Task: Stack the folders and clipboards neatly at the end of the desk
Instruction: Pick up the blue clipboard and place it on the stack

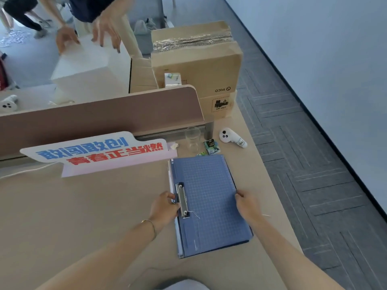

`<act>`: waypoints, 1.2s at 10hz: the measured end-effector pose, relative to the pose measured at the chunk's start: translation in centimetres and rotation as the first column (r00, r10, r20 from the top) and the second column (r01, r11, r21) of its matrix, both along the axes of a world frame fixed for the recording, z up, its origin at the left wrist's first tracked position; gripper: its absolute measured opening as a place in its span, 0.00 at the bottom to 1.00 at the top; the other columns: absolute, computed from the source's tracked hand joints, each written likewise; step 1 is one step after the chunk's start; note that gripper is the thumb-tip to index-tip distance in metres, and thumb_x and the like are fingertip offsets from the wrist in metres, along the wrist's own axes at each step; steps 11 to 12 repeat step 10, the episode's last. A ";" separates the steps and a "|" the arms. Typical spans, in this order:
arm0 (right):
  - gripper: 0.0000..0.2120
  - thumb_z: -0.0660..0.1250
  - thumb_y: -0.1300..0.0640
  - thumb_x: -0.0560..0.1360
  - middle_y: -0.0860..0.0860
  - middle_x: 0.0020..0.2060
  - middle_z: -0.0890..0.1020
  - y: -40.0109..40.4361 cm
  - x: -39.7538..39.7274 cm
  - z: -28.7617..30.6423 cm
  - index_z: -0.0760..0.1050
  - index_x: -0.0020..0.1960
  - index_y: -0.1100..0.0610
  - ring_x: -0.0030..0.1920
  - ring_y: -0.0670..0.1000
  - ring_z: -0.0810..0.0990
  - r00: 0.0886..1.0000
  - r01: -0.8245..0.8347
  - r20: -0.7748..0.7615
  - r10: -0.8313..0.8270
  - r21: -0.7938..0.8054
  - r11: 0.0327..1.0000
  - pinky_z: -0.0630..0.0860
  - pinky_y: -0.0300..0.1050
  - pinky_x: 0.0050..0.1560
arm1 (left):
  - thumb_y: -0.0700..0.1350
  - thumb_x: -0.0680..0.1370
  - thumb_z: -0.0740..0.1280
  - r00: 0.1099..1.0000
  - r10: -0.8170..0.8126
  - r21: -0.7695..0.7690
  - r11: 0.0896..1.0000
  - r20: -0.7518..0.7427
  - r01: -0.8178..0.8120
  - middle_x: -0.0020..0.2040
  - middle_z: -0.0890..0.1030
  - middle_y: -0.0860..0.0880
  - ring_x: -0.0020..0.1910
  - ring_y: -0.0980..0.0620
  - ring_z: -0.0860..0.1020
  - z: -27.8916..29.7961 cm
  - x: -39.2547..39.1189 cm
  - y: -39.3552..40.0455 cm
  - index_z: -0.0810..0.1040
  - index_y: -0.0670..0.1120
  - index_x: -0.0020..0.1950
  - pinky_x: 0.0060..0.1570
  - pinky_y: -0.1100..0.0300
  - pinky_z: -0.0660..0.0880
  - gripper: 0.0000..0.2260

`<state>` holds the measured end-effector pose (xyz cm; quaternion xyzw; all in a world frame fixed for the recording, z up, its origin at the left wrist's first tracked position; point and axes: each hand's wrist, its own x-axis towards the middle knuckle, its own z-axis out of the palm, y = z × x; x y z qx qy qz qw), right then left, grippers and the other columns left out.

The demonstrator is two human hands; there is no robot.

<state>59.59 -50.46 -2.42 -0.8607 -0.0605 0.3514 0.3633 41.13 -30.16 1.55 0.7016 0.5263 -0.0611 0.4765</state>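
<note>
- I am gripping the blue clipboard (209, 204) at 3 o'clock on the bench (83, 206): left hand (164, 208) pinching its clip edge, right hand (247, 204) clasping the opposite edge.
- I am judging: square edges over the folders beneath before releasing.

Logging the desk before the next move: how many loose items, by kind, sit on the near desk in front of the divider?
Blue gridded clipboard with metal clip: 1
Clear drinking glass: 1
White handheld controller: 1
Small green printed packet: 1
White sign with blue and red lettering: 1
Total: 5
</note>
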 end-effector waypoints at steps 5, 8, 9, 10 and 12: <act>0.24 0.62 0.56 0.81 0.57 0.68 0.76 0.6 0.0 -1.5 0.68 0.75 0.59 0.60 0.57 0.79 0.985 -0.149 0.070 0.156 -0.089 0.985 0.73 0.46 0.55 | 0.40 0.78 0.63 0.997 -0.058 0.112 0.992 -0.056 0.064 0.48 0.79 0.51 0.35 0.55 0.78 0.9 0.5 -1.5 0.68 0.53 0.70 0.28 0.62 0.71 0.22; 0.22 0.63 0.59 0.80 0.56 0.67 0.77 0.3 0.7 -1.3 0.70 0.74 0.58 0.57 0.55 0.79 0.978 -0.180 0.091 0.188 -0.094 0.979 0.73 0.43 0.53 | 0.37 0.78 0.60 1.000 -0.019 -0.064 0.998 0.003 0.019 0.42 0.75 0.55 0.37 0.50 0.78 1.8 0.9 -1.5 0.57 0.52 0.81 0.27 0.62 0.71 0.31; 0.21 0.62 0.60 0.80 0.56 0.69 0.73 0.0 0.6 -0.8 0.70 0.74 0.56 0.52 0.52 0.76 0.973 -0.203 0.092 0.211 -0.095 0.975 0.75 0.44 0.51 | 0.40 0.79 0.58 1.000 -0.020 -0.039 0.999 -0.017 0.020 0.60 0.78 0.46 0.39 0.52 0.78 2.2 0.4 -0.8 0.60 0.51 0.80 0.31 0.60 0.71 0.28; 0.22 0.60 0.63 0.80 0.55 0.70 0.70 0.2 0.0 0.3 0.69 0.74 0.57 0.52 0.51 0.74 0.968 -0.212 0.117 0.220 -0.080 0.974 0.76 0.46 0.51 | 0.39 0.80 0.58 0.999 -0.013 0.012 1.000 0.046 0.012 0.69 0.75 0.43 0.39 0.60 0.74 3.6 0.3 0.0 0.61 0.50 0.79 0.38 0.59 0.72 0.27; 0.22 0.60 0.63 0.80 0.55 0.70 0.70 0.2 0.0 0.3 0.69 0.74 0.57 0.52 0.51 0.74 0.968 -0.212 0.117 0.220 -0.080 0.974 0.76 0.46 0.51 | 0.39 0.80 0.58 0.999 -0.013 0.012 1.000 0.046 0.012 0.69 0.75 0.43 0.39 0.60 0.74 3.6 0.3 0.0 0.61 0.50 0.79 0.38 0.59 0.72 0.27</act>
